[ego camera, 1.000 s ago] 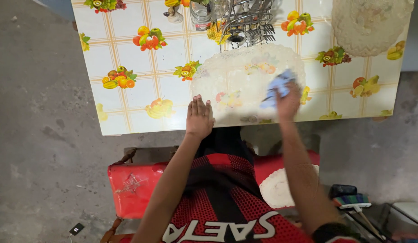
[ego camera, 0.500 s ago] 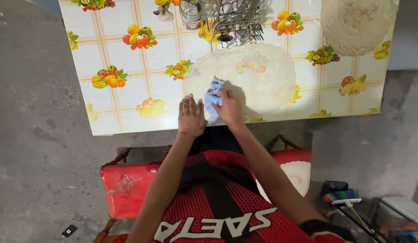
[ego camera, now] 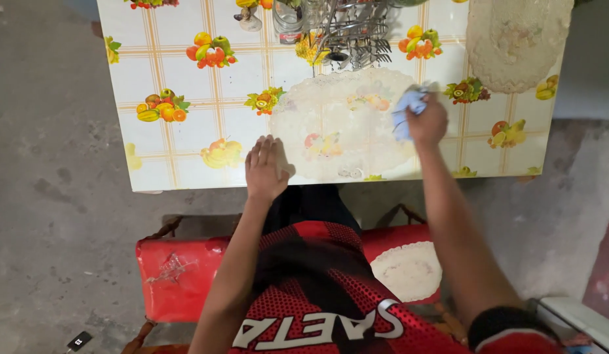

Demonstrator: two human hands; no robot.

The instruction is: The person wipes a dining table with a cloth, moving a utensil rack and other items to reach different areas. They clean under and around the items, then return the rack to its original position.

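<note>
A person's right hand grips a crumpled light-blue cloth against the far right rim of a round, translucent lace-patterned mat near the table's front edge. The left hand, fingers spread flat, pins the mat's near left rim. Wiping well likely calls for firm, overlapping strokes while that flat palm stops the mat sliding.

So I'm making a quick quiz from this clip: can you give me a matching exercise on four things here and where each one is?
Things:
1. left hand
2. blue cloth
3. round lace mat
4. wire rack

Places:
A. on the red bench
B. at the table's far edge
C. flat near the table's front edge
D. gripped in the right hand

Pairs: 1-C, 2-D, 3-A, 4-B
</note>
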